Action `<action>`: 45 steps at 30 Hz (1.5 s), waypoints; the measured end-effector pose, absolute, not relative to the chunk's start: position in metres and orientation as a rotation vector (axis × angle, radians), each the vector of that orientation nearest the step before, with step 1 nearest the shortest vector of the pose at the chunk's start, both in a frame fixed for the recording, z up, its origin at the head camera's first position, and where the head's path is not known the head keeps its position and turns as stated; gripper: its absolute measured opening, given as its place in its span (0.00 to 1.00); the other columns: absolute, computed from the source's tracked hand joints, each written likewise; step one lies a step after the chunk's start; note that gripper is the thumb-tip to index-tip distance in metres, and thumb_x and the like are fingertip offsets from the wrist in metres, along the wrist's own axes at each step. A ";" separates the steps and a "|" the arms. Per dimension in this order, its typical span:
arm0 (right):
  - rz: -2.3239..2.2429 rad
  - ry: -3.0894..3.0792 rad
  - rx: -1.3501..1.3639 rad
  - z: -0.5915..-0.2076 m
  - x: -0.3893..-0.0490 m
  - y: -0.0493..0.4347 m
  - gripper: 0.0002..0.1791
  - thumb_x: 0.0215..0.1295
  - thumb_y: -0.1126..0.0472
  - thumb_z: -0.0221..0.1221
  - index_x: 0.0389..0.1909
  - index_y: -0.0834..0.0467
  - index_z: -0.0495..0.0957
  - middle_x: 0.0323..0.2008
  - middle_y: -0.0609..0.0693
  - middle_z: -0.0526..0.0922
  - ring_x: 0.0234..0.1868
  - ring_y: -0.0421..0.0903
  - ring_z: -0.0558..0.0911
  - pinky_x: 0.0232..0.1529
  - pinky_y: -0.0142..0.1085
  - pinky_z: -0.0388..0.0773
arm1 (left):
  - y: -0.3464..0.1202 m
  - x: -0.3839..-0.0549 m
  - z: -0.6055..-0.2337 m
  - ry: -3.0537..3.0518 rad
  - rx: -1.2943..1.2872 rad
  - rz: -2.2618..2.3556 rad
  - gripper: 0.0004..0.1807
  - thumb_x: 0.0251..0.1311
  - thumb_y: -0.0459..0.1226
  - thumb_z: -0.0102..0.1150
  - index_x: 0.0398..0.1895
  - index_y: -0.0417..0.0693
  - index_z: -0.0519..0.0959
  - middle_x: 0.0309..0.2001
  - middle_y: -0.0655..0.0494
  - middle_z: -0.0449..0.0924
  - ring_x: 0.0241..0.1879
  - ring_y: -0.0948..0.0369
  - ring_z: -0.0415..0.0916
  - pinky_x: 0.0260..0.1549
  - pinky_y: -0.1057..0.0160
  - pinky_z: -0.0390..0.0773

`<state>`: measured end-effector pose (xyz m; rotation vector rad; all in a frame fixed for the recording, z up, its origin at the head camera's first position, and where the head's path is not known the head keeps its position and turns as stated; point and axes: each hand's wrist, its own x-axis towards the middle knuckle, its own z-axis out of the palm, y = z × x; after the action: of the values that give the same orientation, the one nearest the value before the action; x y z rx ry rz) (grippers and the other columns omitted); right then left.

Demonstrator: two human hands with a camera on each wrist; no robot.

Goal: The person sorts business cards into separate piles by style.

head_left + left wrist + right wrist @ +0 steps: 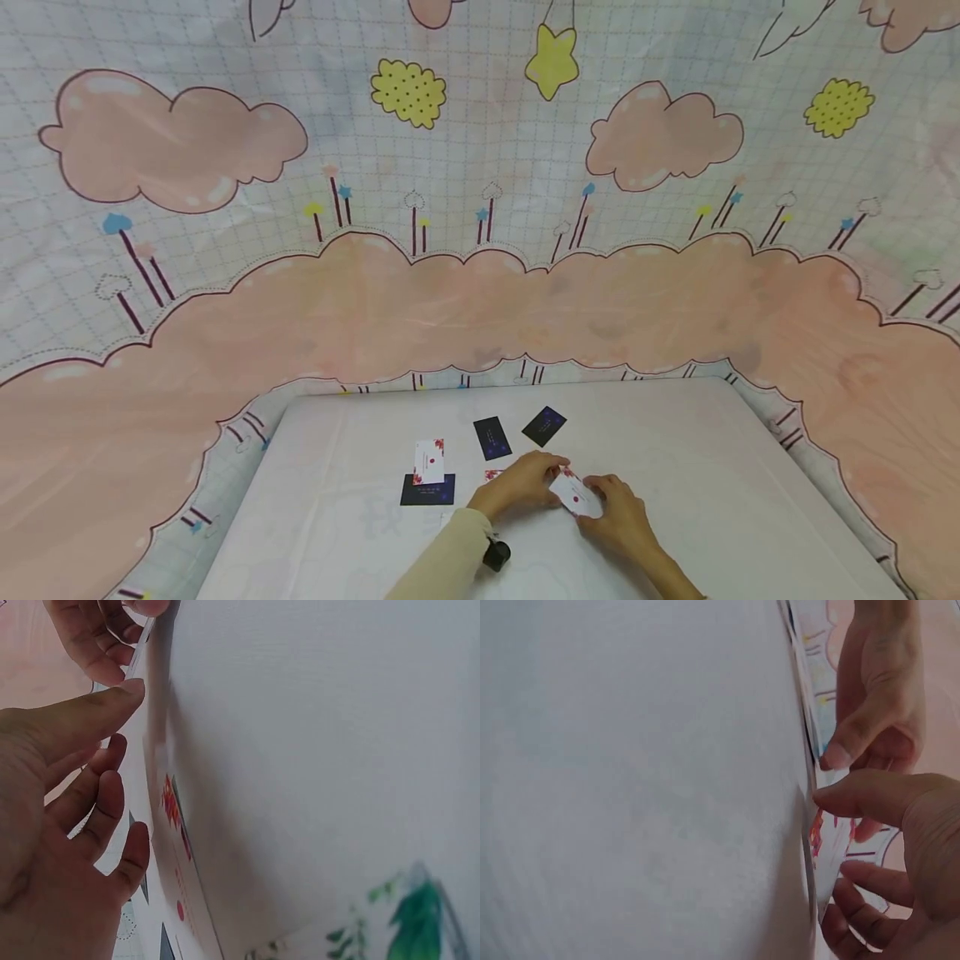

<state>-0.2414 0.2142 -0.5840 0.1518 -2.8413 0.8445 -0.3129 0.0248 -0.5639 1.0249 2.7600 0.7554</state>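
Observation:
A white card with red floral corners is held a little above the table between both hands, and looks tilted. My left hand grips its left edge with fingertips and thumb. On the opposite edge, my right hand pinches it between thumb and fingers. In the right wrist view the card shows edge-on beside the right thumb. Another red-and-white card lies on the table, mostly covered by the left hand; the left wrist view shows a red-flowered card below that hand.
Two dark cards lie behind the hands. At left, a white floral card overlaps a dark card. A green-leaf print shows in the left wrist view. The white table meets a patterned cloth backdrop.

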 end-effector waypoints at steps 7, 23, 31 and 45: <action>0.867 -2.801 0.256 -0.578 -0.245 0.214 0.30 0.38 0.60 0.76 0.49 0.57 0.81 0.45 0.50 0.80 0.47 0.50 0.79 0.49 0.55 0.73 | 0.017 -0.312 -0.556 2.717 1.015 0.819 0.32 0.44 0.36 0.77 0.57 0.48 0.78 0.39 0.63 0.80 0.38 0.71 0.70 0.44 0.73 0.72; 0.925 -2.742 0.252 -0.560 -0.248 0.220 0.30 0.41 0.58 0.77 0.50 0.57 0.80 0.47 0.51 0.81 0.49 0.52 0.78 0.49 0.48 0.76 | 0.000 -0.305 -0.545 2.801 0.974 1.001 0.30 0.49 0.37 0.75 0.58 0.56 0.77 0.42 0.66 0.78 0.43 0.69 0.69 0.47 0.69 0.72; 1.034 -2.718 0.175 -0.554 -0.249 0.219 0.34 0.43 0.55 0.77 0.54 0.59 0.77 0.45 0.52 0.80 0.48 0.50 0.77 0.50 0.47 0.73 | -0.008 -0.301 -0.539 2.837 0.914 1.067 0.31 0.49 0.40 0.75 0.60 0.55 0.76 0.45 0.62 0.77 0.44 0.66 0.70 0.45 0.68 0.74; 1.112 -2.672 0.268 -0.541 -0.256 0.210 0.34 0.47 0.54 0.76 0.57 0.54 0.76 0.49 0.50 0.80 0.52 0.48 0.76 0.45 0.39 0.74 | -0.031 -0.289 -0.530 2.909 0.829 1.100 0.33 0.51 0.48 0.73 0.61 0.55 0.75 0.52 0.61 0.77 0.55 0.59 0.71 0.57 0.56 0.76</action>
<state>-0.2560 0.2099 -0.5409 0.2680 -2.6722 1.1122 -0.2894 -0.0306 -0.5303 0.8289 2.9092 1.0999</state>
